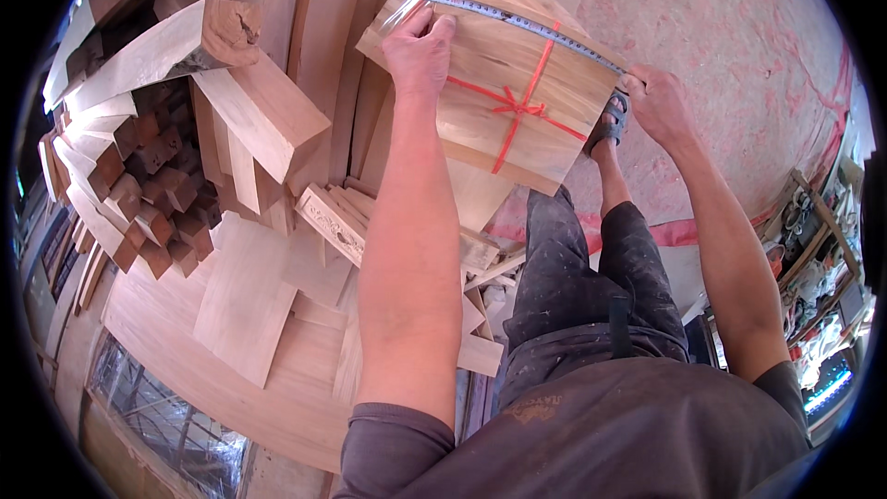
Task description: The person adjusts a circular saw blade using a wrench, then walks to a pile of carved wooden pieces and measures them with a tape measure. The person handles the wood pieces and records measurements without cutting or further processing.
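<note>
A measuring tape [504, 16] stretches across a bundle of flat wooden boards [504, 55] bound with red cord [517, 109], which is knotted in a bow on top. At the tape's right end, by the boards' corner, my right hand [658, 106] pinches it between thumb and fingers. My left hand [418, 51] rests at the bundle's upper left part, just below the tape, with its fingers curled in. What those fingers grip is hidden; red cord and a glossy clear strip run beside them. The tape's left end reaches past my left hand.
Thick timber blocks [263, 111] and stacked square posts [157, 194] stand on the left. A carved wooden strip [331, 225] and thin boards [245, 300] lie nearer me. My sandalled foot [610, 120] is on the dusty floor [721, 37] beside the bundle. Clutter [822, 259] lines the right.
</note>
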A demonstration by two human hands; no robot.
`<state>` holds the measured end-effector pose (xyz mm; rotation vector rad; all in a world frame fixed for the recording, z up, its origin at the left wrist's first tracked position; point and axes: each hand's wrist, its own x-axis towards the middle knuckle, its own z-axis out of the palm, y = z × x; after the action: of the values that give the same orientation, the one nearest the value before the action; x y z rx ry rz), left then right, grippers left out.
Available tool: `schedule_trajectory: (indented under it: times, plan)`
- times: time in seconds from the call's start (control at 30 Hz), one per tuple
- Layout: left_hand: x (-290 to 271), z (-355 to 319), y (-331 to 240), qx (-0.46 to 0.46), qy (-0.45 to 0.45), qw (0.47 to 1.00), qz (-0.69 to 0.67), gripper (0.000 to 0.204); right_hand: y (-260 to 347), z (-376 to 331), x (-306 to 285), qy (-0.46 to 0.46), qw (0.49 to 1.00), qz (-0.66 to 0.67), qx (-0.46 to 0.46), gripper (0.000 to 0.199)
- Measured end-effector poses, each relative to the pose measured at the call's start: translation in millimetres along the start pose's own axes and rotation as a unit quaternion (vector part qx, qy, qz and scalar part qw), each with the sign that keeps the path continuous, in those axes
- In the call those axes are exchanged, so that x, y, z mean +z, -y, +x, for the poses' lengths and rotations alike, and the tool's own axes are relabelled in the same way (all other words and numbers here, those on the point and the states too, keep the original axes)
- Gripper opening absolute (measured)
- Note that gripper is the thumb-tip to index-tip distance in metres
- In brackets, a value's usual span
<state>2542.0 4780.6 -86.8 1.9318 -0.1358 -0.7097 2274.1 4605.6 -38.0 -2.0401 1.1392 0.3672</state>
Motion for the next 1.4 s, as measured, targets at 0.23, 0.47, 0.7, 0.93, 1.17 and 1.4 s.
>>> schedule_trajectory:
  times: [0.23,0.47,0.7,0.93,1.17,1.4]
  plan:
    - [1,2,4,0.012,0.002,1.000,-0.012,0.025,-7,4,4,-0.003,1.000,-0.012,-0.015,0.024]
    - [1,3,8,0.009,-0.001,1.000,-0.021,0.018,-5,4,4,-0.005,1.000,-0.003,-0.014,0.024]
    - [1,0,2,0.001,0.017,1.000,0.018,0.057,-5,4,4,-0.003,1.000,0.001,-0.015,0.024]
    - [15,0,3,0.013,-0.043,0.995,0.083,0.038,-7,3,-2,0.032,0.999,-0.034,0.000,0.026]
    - [11,5,-6,-0.012,0.006,1.000,0.023,0.049,-21,13,9,0.054,0.997,-0.044,0.024,0.031]
    - [12,7,-9,-0.059,0.008,0.998,0.007,0.056,-2,10,-12,0.077,0.997,-0.008,0.027,0.029]
